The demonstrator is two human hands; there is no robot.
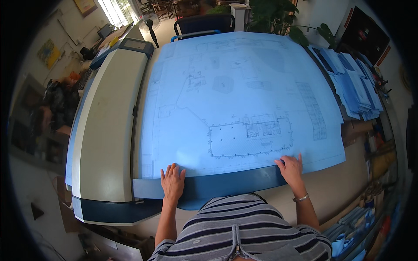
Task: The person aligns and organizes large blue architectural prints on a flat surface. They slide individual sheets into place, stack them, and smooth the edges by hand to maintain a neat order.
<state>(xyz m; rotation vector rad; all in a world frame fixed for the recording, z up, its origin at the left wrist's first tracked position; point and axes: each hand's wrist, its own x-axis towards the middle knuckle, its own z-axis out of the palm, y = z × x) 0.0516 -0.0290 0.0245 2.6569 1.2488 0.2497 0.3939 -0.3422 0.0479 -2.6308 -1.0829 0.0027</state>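
A large bluish drawing sheet (191, 130) with printed building plans lies spread in front of me. Its near edge meets a dark blue bar (226, 183) running along the front. My left hand (173, 182) rests on the bar's left part, fingers stretched out onto the sheet's near edge. Farther right, my right hand (291, 169) touches the sheet near its front edge, past the bar's right end; its fingers are bent but apart. Neither hand holds anything that I can see. A bracelet (301, 198) circles my right wrist.
Left of the sheet stands a long beige and blue machine (106, 126). Folded blue papers (355, 85) are stacked at the far right. A dark chair (204, 25) and a leafy plant (272, 15) stand beyond the far edge. Rolled papers (355, 226) lie at the lower right.
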